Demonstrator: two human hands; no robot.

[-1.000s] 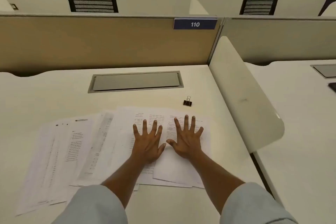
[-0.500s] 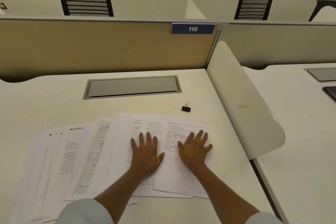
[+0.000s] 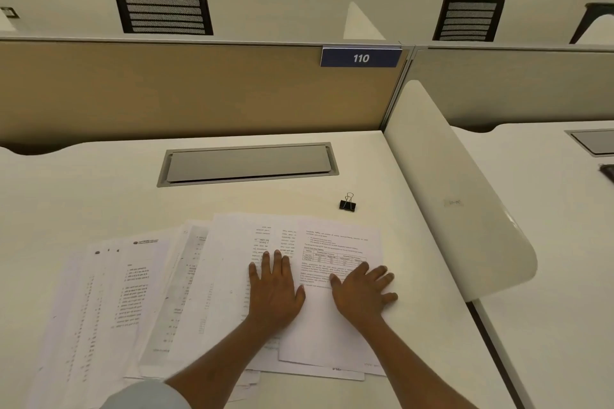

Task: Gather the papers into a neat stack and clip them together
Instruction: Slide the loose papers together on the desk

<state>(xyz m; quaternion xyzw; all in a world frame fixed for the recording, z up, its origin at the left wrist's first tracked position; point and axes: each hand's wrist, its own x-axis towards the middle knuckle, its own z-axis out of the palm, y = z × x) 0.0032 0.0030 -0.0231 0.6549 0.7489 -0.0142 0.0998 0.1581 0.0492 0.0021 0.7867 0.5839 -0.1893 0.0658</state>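
Note:
Several printed papers (image 3: pixel 212 282) lie fanned out and overlapping across the white desk (image 3: pixel 99 189), spreading from the lower left to the centre right. My left hand (image 3: pixel 274 292) rests flat on the sheets near the middle, fingers together. My right hand (image 3: pixel 363 290) lies flat on the rightmost top sheet (image 3: pixel 332 335), its fingers reaching past the sheet's right edge onto the desk. Neither hand grips anything. A small black binder clip (image 3: pixel 347 204) stands on the desk just beyond the papers, apart from both hands.
A grey cable hatch (image 3: pixel 247 164) is set into the desk behind the papers. A tan partition (image 3: pixel 186 90) with a blue "110" label (image 3: pixel 360 57) closes the back. A curved white divider (image 3: pixel 458 199) bounds the right side, with another desk beyond it.
Both hands have slid back toward me over the papers. The right hand has shifted right, to the top sheet's edge. The camera has tilted slightly.

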